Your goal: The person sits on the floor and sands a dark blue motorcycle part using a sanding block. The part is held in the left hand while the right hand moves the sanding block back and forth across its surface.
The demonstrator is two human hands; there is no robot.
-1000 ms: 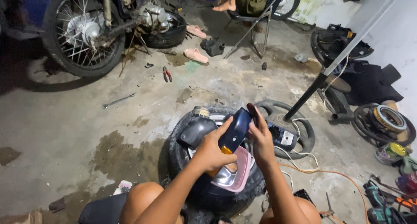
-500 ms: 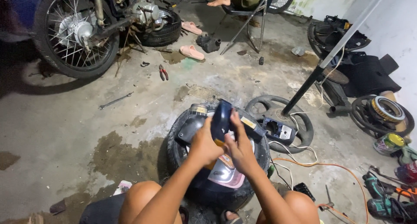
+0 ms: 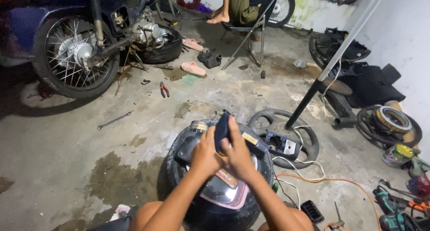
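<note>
We sit low over a black rubber tyre (image 3: 179, 161) lying flat on the stained concrete floor (image 3: 67, 155), with a glossy pink-rimmed lamp housing (image 3: 224, 193) resting in its middle. Just right of the tyre lies a black steering wheel (image 3: 282, 139), and a slanted pole (image 3: 333, 61) rises from beside it toward the far right. White and orange cables (image 3: 313, 179) trail across the near right floor toward a green power drill (image 3: 389, 211). At far left stands a motorcycle wheel (image 3: 74, 56) with thin wire spokes; red-handled pliers (image 3: 164, 89) and a flat wrench (image 3: 115, 120) lie on the floor between it and us, and two pink sandals (image 3: 192, 56) lie farther off. Someone's bare foot (image 3: 218, 18) rests by a folding chair at the far side.

Both forearms reach forward from our knees and meet above the tyre. Our left hand (image 3: 204, 155) and right hand (image 3: 237, 152) are pressed close together, both gripping a dark blue, smooth, curved plastic part (image 3: 221, 128) that stands nearly upright between them. The right fingers lie along its right edge, while the left hand wraps it from below.
</note>
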